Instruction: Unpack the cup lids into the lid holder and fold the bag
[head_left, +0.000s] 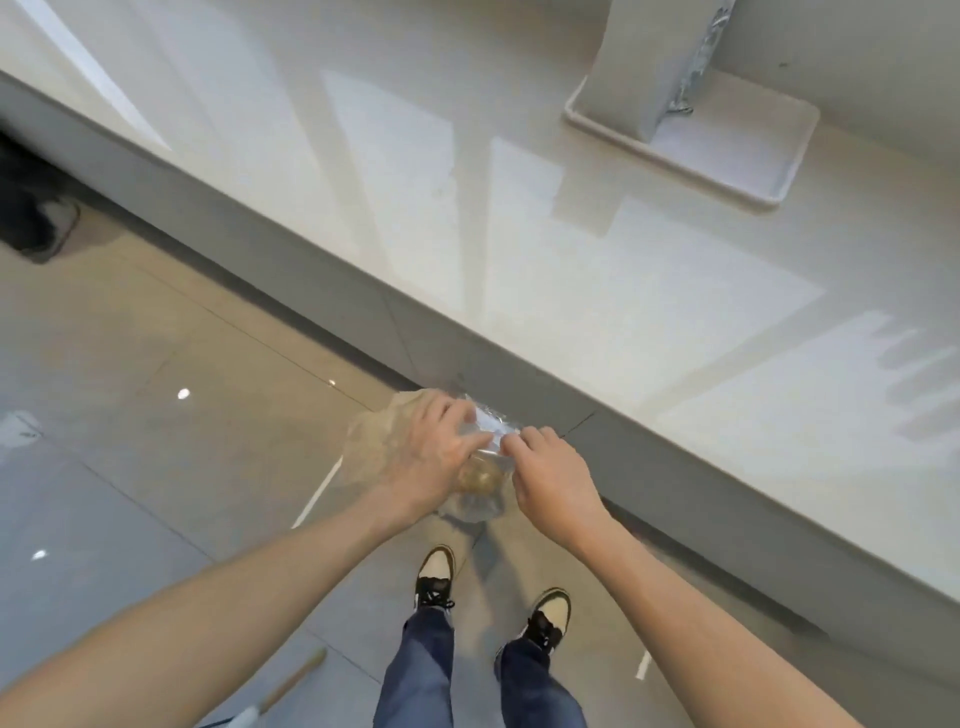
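A clear plastic bag (480, 496) hangs in front of me, below the counter's front edge and above the floor. My left hand (421, 457) grips the bag's left side near its top. My right hand (550, 475) pinches the bag's crumpled top edge (491, 423) from the right. Something round and brownish (480, 475) shows through the plastic; whether it is a stack of lids I cannot tell. A white lid holder (691, 124) stands on the counter at the far right, with an upright column on a rimmed tray base.
The glossy white counter (467, 208) runs diagonally across the view, with its grey front panel (322, 301) below. My two shoes (493, 592) stand on the tiled floor (156, 415). A dark object (36, 218) lies at the far left, and a wooden stick (296, 680) near the bottom.
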